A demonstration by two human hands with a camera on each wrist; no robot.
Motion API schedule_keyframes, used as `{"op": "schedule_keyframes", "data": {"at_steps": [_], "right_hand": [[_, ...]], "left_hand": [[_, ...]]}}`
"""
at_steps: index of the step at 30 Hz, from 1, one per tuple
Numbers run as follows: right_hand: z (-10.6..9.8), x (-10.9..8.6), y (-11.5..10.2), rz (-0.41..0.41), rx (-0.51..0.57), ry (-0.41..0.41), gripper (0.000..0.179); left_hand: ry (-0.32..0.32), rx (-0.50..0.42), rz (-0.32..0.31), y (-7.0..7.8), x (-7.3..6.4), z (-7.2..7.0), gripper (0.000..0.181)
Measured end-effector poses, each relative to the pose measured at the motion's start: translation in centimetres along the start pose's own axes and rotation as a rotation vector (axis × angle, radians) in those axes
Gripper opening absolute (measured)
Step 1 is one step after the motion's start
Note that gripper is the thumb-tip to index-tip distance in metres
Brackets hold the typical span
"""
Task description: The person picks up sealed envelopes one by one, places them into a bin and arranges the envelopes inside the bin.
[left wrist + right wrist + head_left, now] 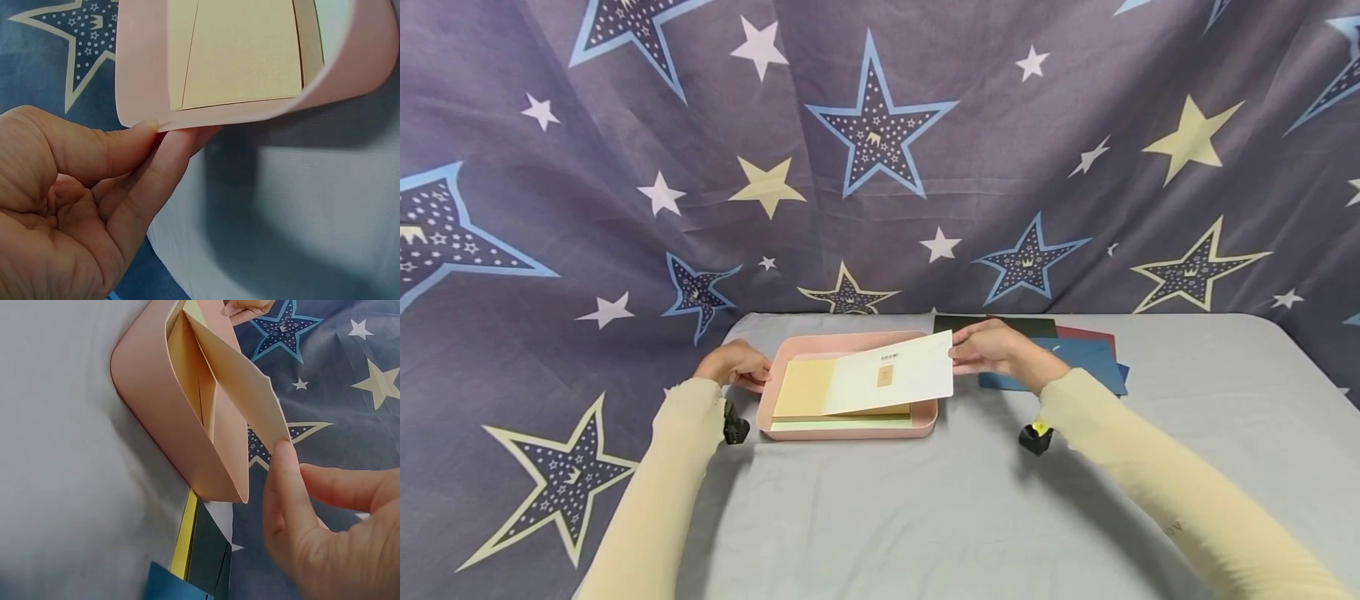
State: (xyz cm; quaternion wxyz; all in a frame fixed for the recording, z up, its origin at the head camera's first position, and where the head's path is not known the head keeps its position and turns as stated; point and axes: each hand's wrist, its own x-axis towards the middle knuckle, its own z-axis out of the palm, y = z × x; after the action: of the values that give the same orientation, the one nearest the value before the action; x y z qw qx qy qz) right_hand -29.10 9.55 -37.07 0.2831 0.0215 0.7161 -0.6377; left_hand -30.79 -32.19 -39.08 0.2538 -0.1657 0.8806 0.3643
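A pink tray (850,434) holds tan paper items (801,387) and a pale green sheet (842,425). At its left end my left hand (737,364) pinches the rim, thumb on top and fingers beneath, as the left wrist view shows. My right hand (996,348) pinches the right edge of a white card (917,371) bearing small dark print and a tan label. The card tilts upward over the tray, its left end low against the tan paper. In the right wrist view the card's underside (250,387) looks cream.
Flat items lie right of the tray, partly behind my right hand: a blue one (1086,362), a dark green one (958,322) and a red one (1097,335). A grey cloth (880,517) covers the table. A star-patterned curtain (880,242) hangs behind.
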Motion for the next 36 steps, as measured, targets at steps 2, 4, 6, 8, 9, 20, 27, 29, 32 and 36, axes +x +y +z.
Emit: {"op": "schedule_keyframes", "data": {"at_steps": [2, 4, 6, 8, 9, 20, 27, 29, 32, 36], "right_hand": [[0.3, 0.1, 0.0, 0.005, -0.003, 0.011, 0.038], [0.5, 0.2, 0.1, 0.002, -0.002, 0.012, 0.039], [0.8, 0.4, 0.1, -0.006, -0.002, 0.009, 0.039], [1.0, 0.4, 0.2, -0.012, -0.001, 0.005, 0.04], [1.1, 0.5, 0.2, -0.015, 0.002, 0.004, 0.04], [2.2, 1.1, 0.3, -0.015, -0.012, 0.029, 0.042], [3.0, 1.1, 0.3, -0.01, -0.016, 0.042, 0.043], [3.3, 1.2, 0.3, -0.013, -0.009, 0.046, 0.042], [3.6, 1.2, 0.3, -0.017, -0.006, 0.053, 0.039], [4.1, 1.4, 0.4, -0.021, 0.007, 0.06, 0.036]], "left_hand": [[0.004, -0.003, -0.001, 0.0, 0.1, 0.0, 0.024], [0.006, -0.004, -0.001, 0.0, 0.0, 0.0, 0.024], [0.009, -0.003, -0.001, 0.0, 0.0, 0.0, 0.023], [0.009, -0.002, 0.002, 0.0, 0.0, 0.0, 0.022], [0.009, -0.003, 0.002, 0.0, -0.1, 0.0, 0.022], [0.009, 0.001, 0.021, 0.1, -0.4, 0.1, 0.016], [0.006, 0.005, 0.028, 0.1, -0.2, 0.0, 0.018], [0.004, 0.007, 0.025, 0.1, -0.1, 0.0, 0.019], [0.003, 0.009, 0.021, 0.1, 0.0, 0.0, 0.021], [0.008, 0.009, 0.009, 0.2, -0.2, 0.0, 0.022]]}}
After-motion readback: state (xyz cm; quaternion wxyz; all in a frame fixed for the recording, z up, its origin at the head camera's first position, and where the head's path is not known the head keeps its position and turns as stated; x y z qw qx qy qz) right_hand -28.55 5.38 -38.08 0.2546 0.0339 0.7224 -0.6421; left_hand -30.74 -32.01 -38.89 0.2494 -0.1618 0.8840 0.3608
